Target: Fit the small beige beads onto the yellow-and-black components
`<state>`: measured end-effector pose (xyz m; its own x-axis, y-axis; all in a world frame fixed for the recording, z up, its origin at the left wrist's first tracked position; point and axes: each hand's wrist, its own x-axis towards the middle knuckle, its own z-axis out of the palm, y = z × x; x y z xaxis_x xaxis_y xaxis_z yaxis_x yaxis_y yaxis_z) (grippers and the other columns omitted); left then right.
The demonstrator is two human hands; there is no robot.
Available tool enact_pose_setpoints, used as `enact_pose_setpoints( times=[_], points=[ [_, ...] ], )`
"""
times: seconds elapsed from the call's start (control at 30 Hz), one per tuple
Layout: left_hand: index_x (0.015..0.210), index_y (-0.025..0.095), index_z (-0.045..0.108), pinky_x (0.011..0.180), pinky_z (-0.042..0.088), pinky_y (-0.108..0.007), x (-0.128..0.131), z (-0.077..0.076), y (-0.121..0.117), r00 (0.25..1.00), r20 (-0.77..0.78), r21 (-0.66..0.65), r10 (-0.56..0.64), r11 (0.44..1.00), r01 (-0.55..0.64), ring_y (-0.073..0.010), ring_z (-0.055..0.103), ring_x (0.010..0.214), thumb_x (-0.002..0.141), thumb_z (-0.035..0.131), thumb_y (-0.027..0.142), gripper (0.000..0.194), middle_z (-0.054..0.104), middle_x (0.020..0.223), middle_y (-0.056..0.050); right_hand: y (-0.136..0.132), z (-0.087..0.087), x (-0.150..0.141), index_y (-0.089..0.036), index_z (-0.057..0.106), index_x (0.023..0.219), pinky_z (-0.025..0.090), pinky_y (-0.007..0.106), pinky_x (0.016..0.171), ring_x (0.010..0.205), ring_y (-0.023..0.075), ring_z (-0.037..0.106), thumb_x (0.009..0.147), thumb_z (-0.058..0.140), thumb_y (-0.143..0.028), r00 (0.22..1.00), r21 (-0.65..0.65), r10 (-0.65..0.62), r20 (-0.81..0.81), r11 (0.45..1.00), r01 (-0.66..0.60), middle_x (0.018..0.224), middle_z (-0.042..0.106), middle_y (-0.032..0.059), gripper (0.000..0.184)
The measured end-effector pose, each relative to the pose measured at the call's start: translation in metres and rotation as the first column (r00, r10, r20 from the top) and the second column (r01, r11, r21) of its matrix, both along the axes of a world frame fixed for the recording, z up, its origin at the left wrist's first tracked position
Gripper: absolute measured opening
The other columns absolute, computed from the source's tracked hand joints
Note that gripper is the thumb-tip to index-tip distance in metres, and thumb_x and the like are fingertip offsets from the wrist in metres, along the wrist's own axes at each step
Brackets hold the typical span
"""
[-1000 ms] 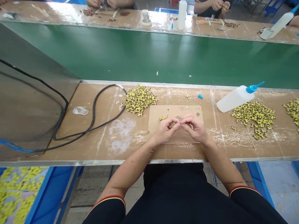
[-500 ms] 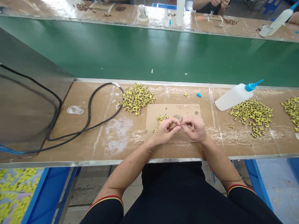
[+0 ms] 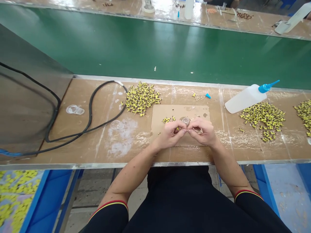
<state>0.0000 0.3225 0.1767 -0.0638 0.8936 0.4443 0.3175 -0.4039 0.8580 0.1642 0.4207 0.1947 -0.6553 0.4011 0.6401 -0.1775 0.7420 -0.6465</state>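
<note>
My left hand (image 3: 173, 133) and my right hand (image 3: 202, 130) meet fingertip to fingertip over a cardboard sheet (image 3: 159, 113). Both are closed in a pinch, and whatever sits between the fingertips is too small to make out. Just beyond them stands a small round clear dish (image 3: 186, 120). A few yellow-and-dark pieces (image 3: 166, 119) lie on the sheet beyond my left hand. Tiny pale bits (image 3: 199, 131) show beneath my right hand, partly hidden by it.
Piles of yellow-and-dark pieces lie left (image 3: 142, 98) and right (image 3: 263, 119). A white squeeze bottle (image 3: 246, 98) with a blue nozzle leans over the right pile. A black cable (image 3: 90, 110) loops at left. A blue cap (image 3: 208, 95) lies behind the sheet. A green partition (image 3: 155, 48) borders the bench.
The view has tilted slightly down, so the far bench shows less. My hands stay pinched together at nearly the same spot over the cardboard.
</note>
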Motion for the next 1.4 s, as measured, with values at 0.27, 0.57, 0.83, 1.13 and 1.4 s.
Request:
enact_pose_setpoints(
  times=[0.27, 0.57, 0.83, 1.13, 1.4],
  points=[
    [0.095, 0.020, 0.058, 0.053, 0.034, -0.021, -0.003, -0.003, 0.002, 0.973, 0.229, -0.118, -0.026, 0.992, 0.054, -0.0083, 0.042, 0.056, 0.094, 0.062, 0.031, 0.012, 0.052, 0.070, 0.004, 0.011, 0.003, 0.008, -0.022, 0.069, 0.084, 0.047, 0.027, 0.056, 0.059, 0.0126, 0.059, 0.093, 0.065, -0.020, 0.992, -0.044, -0.045, 0.121, 0.998, 0.051, 0.072, 0.071, 0.0009, 0.010],
    [0.079, 0.021, 0.047, 0.051, 0.036, -0.020, -0.020, -0.003, 0.019, 0.688, 0.662, -0.185, 0.297, 0.954, -0.235, -0.0077, 0.041, 0.054, 0.072, 0.059, 0.019, 0.014, 0.044, 0.067, 0.005, 0.034, -0.008, 0.018, -0.019, 0.071, 0.079, 0.043, 0.030, 0.065, 0.060, 0.0147, 0.054, 0.091, 0.060, -0.024, 0.836, 0.027, -0.231, 0.498, 0.968, 0.251, 0.068, 0.067, 0.0016, 0.017],
    [0.090, 0.020, 0.054, 0.065, 0.053, -0.023, -0.024, -0.013, 0.020, 0.799, 0.473, -0.153, 0.371, 0.928, -0.339, -0.0095, 0.062, 0.070, 0.086, 0.066, 0.024, 0.013, 0.063, 0.085, 0.000, 0.033, -0.010, 0.014, -0.019, 0.074, 0.082, 0.039, 0.029, 0.064, 0.058, 0.0145, 0.052, 0.090, 0.061, -0.024, 0.753, 0.033, -0.241, 0.612, 0.959, 0.281, 0.066, 0.067, 0.0011, 0.016],
    [0.096, 0.019, 0.057, 0.067, 0.057, -0.022, -0.026, -0.011, 0.017, 0.813, 0.423, -0.213, 0.400, 0.916, -0.340, -0.0106, 0.070, 0.076, 0.091, 0.065, 0.025, 0.012, 0.061, 0.084, 0.001, 0.033, -0.014, 0.013, -0.020, 0.072, 0.079, 0.038, 0.030, 0.062, 0.056, 0.0141, 0.050, 0.088, 0.063, -0.024, 0.782, 0.017, -0.239, 0.576, 0.959, 0.281, 0.064, 0.065, -0.0003, 0.014],
    [0.095, 0.018, 0.059, 0.063, 0.056, -0.021, -0.024, -0.009, 0.017, 0.817, 0.408, -0.219, 0.407, 0.913, -0.345, -0.0097, 0.069, 0.071, 0.090, 0.066, 0.023, 0.010, 0.063, 0.083, 0.001, 0.033, -0.012, 0.012, -0.020, 0.071, 0.076, 0.038, 0.029, 0.062, 0.055, 0.0136, 0.050, 0.088, 0.062, -0.023, 0.782, 0.023, -0.241, 0.575, 0.960, 0.279, 0.061, 0.063, -0.0009, 0.015]
  ],
)
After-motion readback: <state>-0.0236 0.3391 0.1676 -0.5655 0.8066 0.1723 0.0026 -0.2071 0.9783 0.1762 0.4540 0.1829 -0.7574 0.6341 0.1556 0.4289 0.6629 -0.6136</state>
